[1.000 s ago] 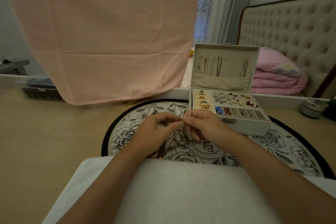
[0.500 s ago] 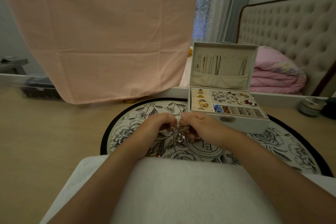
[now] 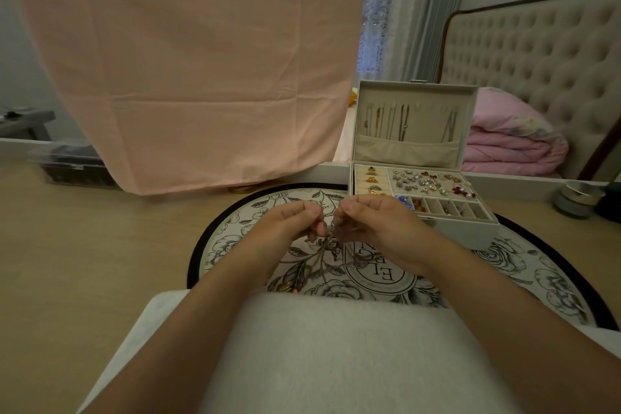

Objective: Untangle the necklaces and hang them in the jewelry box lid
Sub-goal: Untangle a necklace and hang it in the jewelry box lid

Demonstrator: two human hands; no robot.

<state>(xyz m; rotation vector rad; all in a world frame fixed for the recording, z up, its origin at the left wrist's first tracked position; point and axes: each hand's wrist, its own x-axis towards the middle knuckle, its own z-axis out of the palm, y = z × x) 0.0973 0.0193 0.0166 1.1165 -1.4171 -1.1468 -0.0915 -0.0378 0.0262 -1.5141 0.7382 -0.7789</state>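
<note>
Floral rug (image 3: 524, 265) beneath silvery, knotted necklaces (image 3: 332, 236) between left hand (image 3: 289, 225) and right hand (image 3: 379, 228).

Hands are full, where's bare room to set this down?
Bare: rug right of your right hand, before the jewelry box. Wooden floor left of the rug, below the pink cloth. Crowded: mid-rug, where it and the left hand hold tangled necklaces.

The jewelry box (image 3: 463, 232) stands far right on the mat (image 3: 232, 239), with necklaces (image 3: 403, 123) hanging inside its upright lid (image 3: 415, 87).
</note>
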